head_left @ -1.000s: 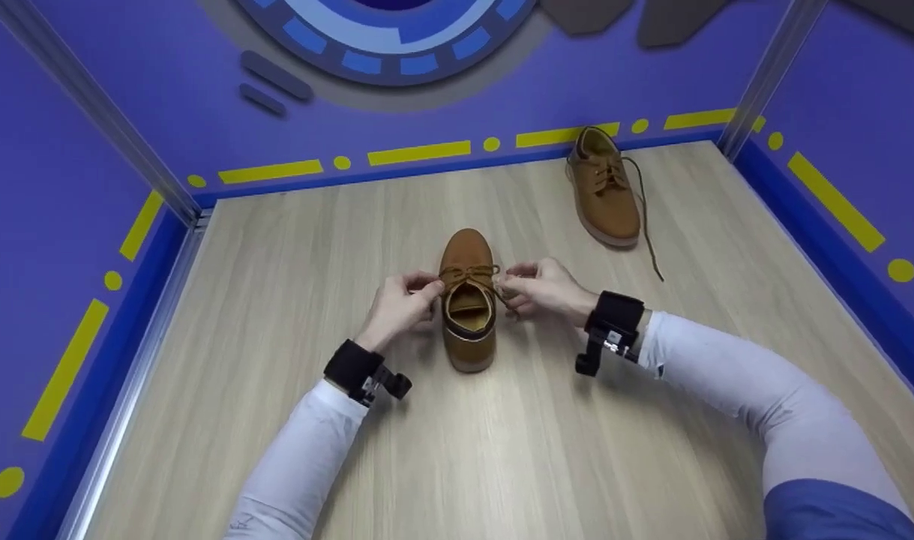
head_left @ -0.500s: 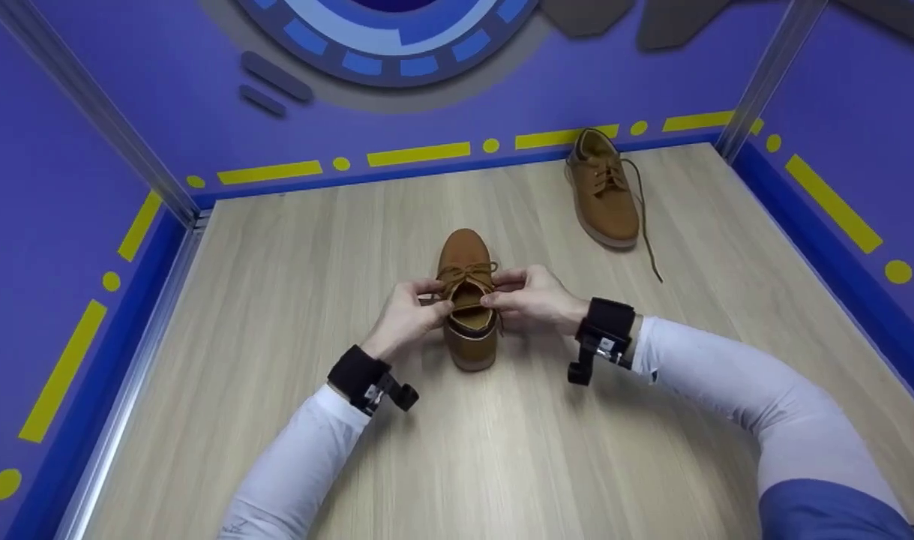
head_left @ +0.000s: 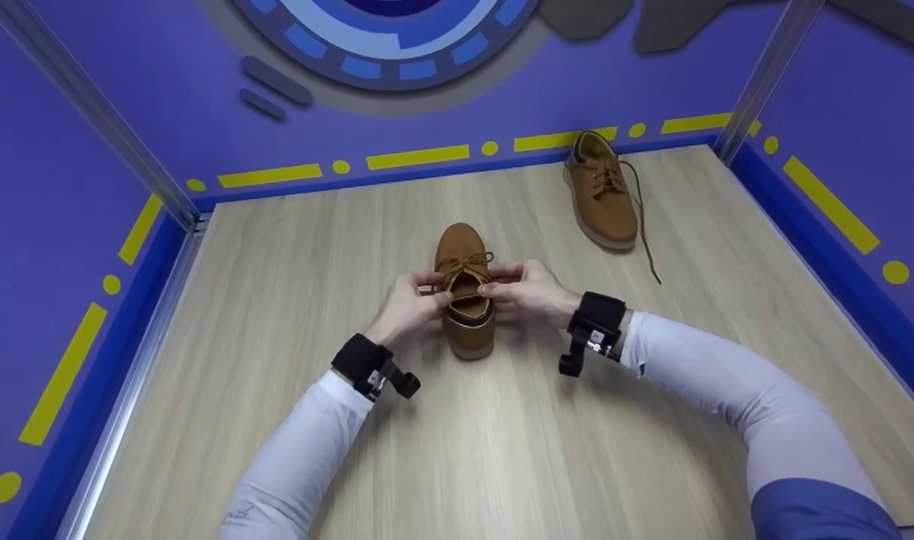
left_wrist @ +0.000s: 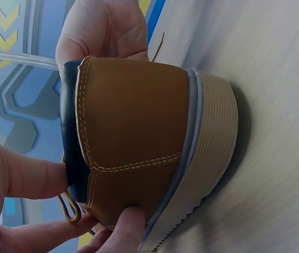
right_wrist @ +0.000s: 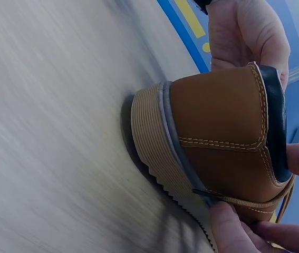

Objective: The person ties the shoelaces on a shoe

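Note:
A brown lace-up shoe point(head_left: 459, 241) stands in mid-table, toe pointing away, its laces tied in a bow point(head_left: 465, 264). My left hand point(head_left: 410, 306) grips its left side, thumb at the collar and fingers along the outer upper. On the right side my right hand point(head_left: 533, 294) holds it the same way, thumb over the opening's edge. Both wrist views show the stitched heel point(left_wrist: 133, 113), dark padded collar point(right_wrist: 276, 124) and pale ribbed sole close over the table. A lace end point(right_wrist: 244, 202) hangs along the right side, by the right fingers.
A matching brown shoe point(head_left: 610, 214) stands at the back right, toe toward me, one long loose lace point(head_left: 646, 240) trailing on the wooden table point(head_left: 314, 247). Blue-purple panels point(head_left: 164, 82) with yellow marks close off the back and both sides.
My hands have shifted from beside the bow to a grip on both sides of the shoe, thumbs at the collar. The shoe has moved slightly away from me.

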The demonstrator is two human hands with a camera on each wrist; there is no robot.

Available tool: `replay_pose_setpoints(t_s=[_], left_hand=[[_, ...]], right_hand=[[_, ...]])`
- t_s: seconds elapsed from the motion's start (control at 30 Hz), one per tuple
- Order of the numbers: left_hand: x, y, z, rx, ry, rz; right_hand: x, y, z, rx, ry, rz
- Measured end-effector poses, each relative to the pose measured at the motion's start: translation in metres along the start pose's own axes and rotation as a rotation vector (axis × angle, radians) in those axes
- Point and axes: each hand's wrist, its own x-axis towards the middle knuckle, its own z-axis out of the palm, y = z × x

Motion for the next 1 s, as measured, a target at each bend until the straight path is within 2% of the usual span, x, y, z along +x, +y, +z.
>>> replay_pose_setpoints(t_s=[0.4, 0.63, 0.8, 0.9, 1.0], left_hand=[[0.025, 0.006, -0.002, -0.063, 0.015, -0.023], [0.041, 0.010, -0.009, -0.004, 0.081, -0.018], [0.053, 0.012, -0.008, 0.022, 0.132, 0.021], [0.060, 0.009, -0.010, 0.023, 0.160, 0.040], [0.066, 0.006, -0.014, 0.000, 0.182, 0.032]], right_hand=[[0.025, -0.005, -0.002, 0.016, 0.042, -0.006], [0.047, -0.011, 0.006, 0.002, 0.067, -0.027], [0.061, -0.014, 0.007, -0.035, 0.123, -0.043], [0.071, -0.016, 0.008, -0.037, 0.146, -0.059], [0.080, -0.018, 0.010, -0.042, 0.151, -0.073]])
